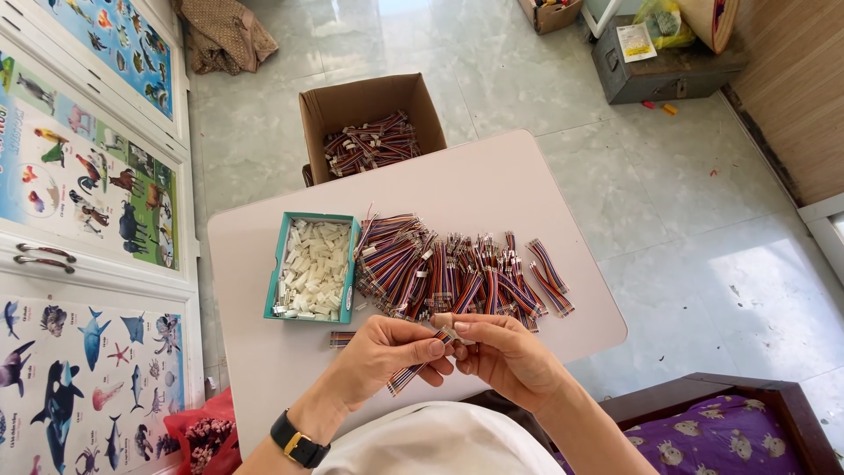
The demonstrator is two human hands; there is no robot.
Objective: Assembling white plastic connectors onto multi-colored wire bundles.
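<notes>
Two bare hands meet above the near edge of the pale pink table [492, 189]. Left hand [387, 352], wearing a black wristwatch [297, 442], pinches a short multicoloured ribbon cable [413, 369] between thumb and fingers; the cable runs diagonally, its lower end hanging free below the left fingers and its upper end reaching the right fingertips. Right hand [505, 356] is closed on that upper end, where a small white connector housing [453, 332] appears to sit, though detail there is too small to confirm. Just beyond the hands lies a spread pile of similar ribbon cables [457, 273]. Left of the pile, touching it, stands a teal tray of white connector housings [312, 268]. One loose cable piece [341, 338] lies beside the left hand. Beyond the table's far edge, an open cardboard box [369, 123] holds more cables.
</notes>
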